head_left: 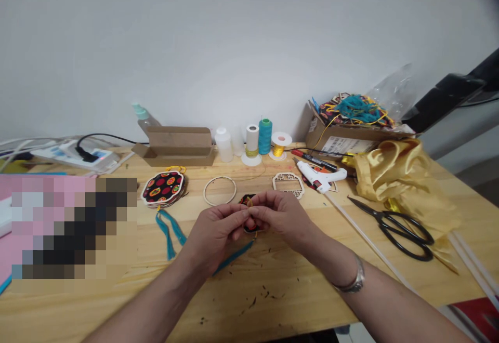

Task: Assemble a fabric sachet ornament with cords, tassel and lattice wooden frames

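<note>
My left hand point(218, 228) and my right hand point(281, 215) meet at the middle of the table, fingertips pinched together. Between them is a small bit of yellow cord point(250, 204), partly covered by the fingers. Behind and below the fingers shows a dark patterned ornament point(246, 198), mostly hidden, with a teal tassel point(235, 258) trailing to the lower left. Just beyond my hands lie a round wooden ring point(204, 192) and a wooden lattice frame point(299, 181). To the left, a stack of similar patterned ornaments point(162, 187) has teal tassels hanging toward me.
On the right are a white glue gun point(319, 173), black scissors point(390, 223) and gold cloth point(401, 176). Along the wall stand an open cardboard box point(179, 145), a white bottle point(223, 145), a teal thread spool point(265, 136) and a filled carton point(343, 140). A power strip point(83, 156) sits far left.
</note>
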Demonstrator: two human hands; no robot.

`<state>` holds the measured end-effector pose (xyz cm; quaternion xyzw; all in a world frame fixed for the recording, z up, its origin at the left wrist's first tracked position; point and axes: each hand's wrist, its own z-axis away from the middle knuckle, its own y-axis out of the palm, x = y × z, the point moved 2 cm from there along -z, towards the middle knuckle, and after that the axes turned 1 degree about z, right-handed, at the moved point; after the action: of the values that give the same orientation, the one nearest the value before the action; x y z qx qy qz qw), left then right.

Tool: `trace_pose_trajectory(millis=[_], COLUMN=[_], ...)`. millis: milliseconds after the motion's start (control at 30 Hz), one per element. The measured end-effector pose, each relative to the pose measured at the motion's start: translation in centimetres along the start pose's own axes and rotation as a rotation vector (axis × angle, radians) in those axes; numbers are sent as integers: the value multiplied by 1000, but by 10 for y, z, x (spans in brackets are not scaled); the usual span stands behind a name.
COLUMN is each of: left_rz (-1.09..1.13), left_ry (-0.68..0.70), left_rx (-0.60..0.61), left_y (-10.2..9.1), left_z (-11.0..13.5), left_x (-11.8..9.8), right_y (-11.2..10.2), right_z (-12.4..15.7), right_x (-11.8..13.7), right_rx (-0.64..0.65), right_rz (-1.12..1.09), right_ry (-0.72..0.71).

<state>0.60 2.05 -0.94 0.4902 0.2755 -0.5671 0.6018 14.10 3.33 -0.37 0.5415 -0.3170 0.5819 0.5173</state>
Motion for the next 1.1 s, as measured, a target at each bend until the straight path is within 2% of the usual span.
trace_pose_trajectory(millis=[200,433,733,933,1100], left_rz=[11,16,20,-64,-218], left_ry=[7,20,-4,13,74], left_rx=[3,15,-18,-62,-160], left_y=[1,-1,2,0,-2], left_z=[0,-1,1,0,1], left_x=[0,2,-1,-1,-4], right_y=[-4,-6,-4,-6,-7], right_z=[0,4,12,10,8], right_x=[-2,0,7,7,10], right_rx=[-93,-142,-212,-231,-264], right_rz=[206,425,834,831,806], right_ry=[-106,-239,-445,-393,-341])
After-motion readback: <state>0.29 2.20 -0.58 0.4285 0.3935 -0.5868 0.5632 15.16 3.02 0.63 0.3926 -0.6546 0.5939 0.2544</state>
